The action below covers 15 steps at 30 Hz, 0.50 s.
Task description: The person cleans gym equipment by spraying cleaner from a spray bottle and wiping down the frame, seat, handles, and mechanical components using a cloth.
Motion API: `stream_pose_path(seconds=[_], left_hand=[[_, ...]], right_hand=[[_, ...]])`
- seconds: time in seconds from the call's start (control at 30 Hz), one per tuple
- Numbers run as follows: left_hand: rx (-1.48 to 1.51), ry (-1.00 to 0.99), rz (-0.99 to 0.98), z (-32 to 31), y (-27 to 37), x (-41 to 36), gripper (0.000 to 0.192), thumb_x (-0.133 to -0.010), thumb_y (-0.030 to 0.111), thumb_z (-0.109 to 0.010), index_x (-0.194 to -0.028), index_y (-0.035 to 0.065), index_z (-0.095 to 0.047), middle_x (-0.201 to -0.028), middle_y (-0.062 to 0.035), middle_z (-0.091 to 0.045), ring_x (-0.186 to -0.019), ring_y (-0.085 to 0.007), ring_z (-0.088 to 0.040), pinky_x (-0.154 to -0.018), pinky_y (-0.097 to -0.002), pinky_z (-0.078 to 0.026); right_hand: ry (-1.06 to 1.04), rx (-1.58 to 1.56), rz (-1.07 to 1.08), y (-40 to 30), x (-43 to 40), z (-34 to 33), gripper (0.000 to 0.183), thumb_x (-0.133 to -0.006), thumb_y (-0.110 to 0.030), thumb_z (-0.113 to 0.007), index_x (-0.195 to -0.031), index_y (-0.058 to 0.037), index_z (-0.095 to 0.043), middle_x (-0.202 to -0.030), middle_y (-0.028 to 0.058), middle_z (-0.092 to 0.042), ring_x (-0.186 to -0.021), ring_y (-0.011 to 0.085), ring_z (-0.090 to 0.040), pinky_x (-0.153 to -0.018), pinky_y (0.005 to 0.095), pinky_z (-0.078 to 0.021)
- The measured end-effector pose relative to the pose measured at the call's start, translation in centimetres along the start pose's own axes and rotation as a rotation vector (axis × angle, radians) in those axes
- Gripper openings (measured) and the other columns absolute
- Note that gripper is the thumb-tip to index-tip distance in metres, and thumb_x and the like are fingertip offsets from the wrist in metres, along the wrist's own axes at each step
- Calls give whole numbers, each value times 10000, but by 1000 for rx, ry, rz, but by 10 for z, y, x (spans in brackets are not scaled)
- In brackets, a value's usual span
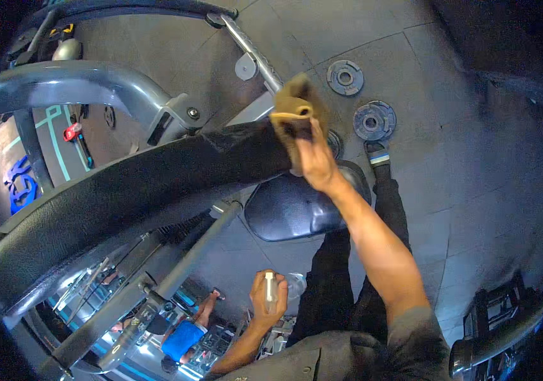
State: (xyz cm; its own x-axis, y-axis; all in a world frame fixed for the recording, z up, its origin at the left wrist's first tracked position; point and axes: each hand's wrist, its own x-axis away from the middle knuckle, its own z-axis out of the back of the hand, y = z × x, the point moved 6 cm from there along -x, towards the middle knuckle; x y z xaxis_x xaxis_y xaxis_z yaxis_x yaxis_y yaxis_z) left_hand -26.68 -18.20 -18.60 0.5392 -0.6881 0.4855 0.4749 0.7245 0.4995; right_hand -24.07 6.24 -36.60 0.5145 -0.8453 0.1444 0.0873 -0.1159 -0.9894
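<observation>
My right hand (316,159) presses a yellowish-brown cloth (297,107) against the upper end of a long black padded backrest (157,176) on a gym machine. The cloth is bunched and partly blurred, and it covers that end of the pad. Lower down, my left hand (269,297) is closed around a clear plastic bottle (295,285) with a white top, held apart from the machine. Beyond the pad's end, below my right hand, lies a black padded seat (295,207).
Two weight plates (345,77) (370,122) lie on the tiled floor near my foot. Grey machine tubes (85,83) arch at the upper left. A person in a blue top (183,340) is at the lower left. Another curved tube (495,340) stands at the lower right.
</observation>
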Motion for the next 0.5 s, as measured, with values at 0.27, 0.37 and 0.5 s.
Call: stream_pose_path(seconds=[0.27,0.37,0.5], left_hand=[[-11,-53,53,-8,-15,22,106,-802,79,-625,-850,-2,-577,-815,-132,-564,-689,-263,-600,-613,-354,-484],[-133,-42,62,0,-23,32,110,-812,100,-618,-849,3,-585,-815,-136,-565,-707,-274,-604,-629,-371,-486],[-168,-94,-65,-24,-38,34,133,-820,129,-618,-850,3,-589,-816,-140,-564,-728,-286,-600,-649,-386,-483]], right_hand=[[183,-88,173,-130,3,-26,625,-875,-152,-481,-1369,134,-226,-1410,315,-289,-1334,414,-273,-1117,453,-156],[280,-370,358,-265,-12,-62,677,-758,-241,-594,-1302,107,-391,-1310,324,-406,-1259,468,-347,-1083,558,-182],[222,-341,524,-328,-28,-61,603,-779,-358,-566,-1177,93,-521,-1154,292,-526,-1127,425,-462,-1016,548,-279]])
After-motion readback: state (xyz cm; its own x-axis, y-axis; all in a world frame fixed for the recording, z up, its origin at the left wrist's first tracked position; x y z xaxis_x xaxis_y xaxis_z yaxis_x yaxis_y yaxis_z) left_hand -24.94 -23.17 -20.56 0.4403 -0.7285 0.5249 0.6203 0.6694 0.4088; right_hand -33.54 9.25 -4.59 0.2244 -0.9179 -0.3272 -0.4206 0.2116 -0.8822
